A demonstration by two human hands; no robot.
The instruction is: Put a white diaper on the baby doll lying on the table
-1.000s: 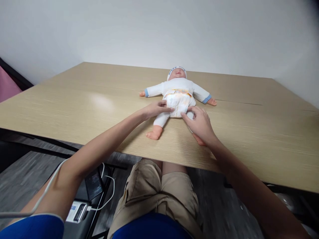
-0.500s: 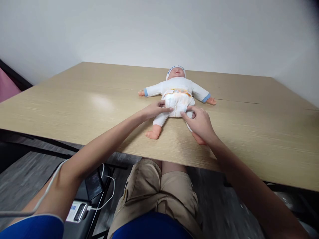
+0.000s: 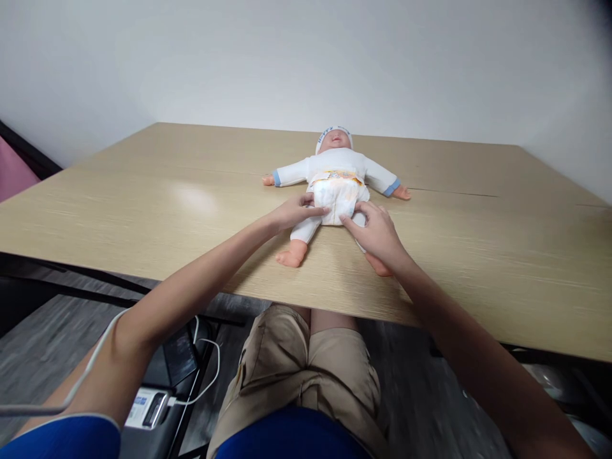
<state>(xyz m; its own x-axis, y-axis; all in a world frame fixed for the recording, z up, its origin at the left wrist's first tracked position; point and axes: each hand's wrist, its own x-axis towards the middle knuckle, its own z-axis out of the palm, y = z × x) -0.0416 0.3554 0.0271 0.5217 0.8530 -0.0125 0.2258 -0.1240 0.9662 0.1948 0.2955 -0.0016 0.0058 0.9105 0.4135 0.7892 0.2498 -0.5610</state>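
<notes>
A baby doll (image 3: 337, 160) in a white suit with blue cuffs and a printed white cap lies on its back, arms spread, feet toward me. Round its hips is a white diaper (image 3: 333, 194) with an orange-patterned waistband. My left hand (image 3: 299, 211) pinches the diaper's edge at the leg on the left, thumb lying across the front. At the opposite leg, my right hand (image 3: 375, 228) has thumb and fingers closed on the other edge. The right hand covers part of the doll's leg on that side.
The doll rests on a wide wood-grain table (image 3: 191, 236) against a pale wall. Below the table's front edge at left, a black seat carries a white power bank (image 3: 147, 408) with a cable and a dark phone-like device (image 3: 180, 357). Another cable runs over my left arm.
Both hands stay at the diaper's leg edges; the right thumb has shifted slightly inward. The whole view has moved a little, placing the doll slightly further left.
</notes>
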